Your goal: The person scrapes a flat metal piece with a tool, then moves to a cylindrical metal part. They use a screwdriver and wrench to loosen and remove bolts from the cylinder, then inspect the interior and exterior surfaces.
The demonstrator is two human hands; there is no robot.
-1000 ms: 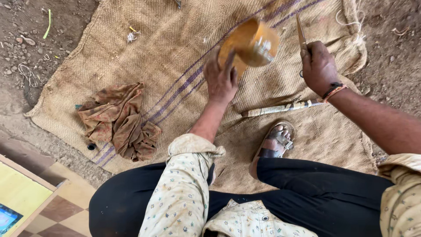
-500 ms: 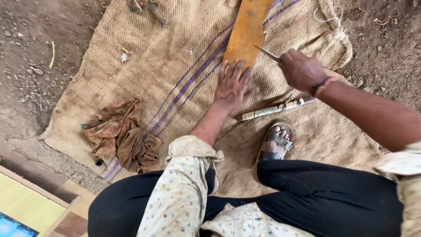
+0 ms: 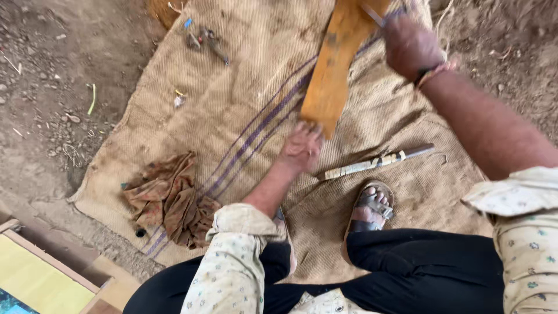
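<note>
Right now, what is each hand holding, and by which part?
Left hand holds the wooden board by its near bottom end. Right hand grips a thin blade-like tool by its handle end.

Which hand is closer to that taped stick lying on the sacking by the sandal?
Left. The left hand grips the wooden board's lower end just beside the taped stick; the right hand is up at the board's top, well away.

Rough cloth, smooth wood under my hands
I see a matt orange wooden board (image 3: 336, 64) on coarse woven burlap sacking (image 3: 256, 99), a crumpled brown cloth rag (image 3: 168, 200), dusty ground (image 3: 52, 70)
</note>
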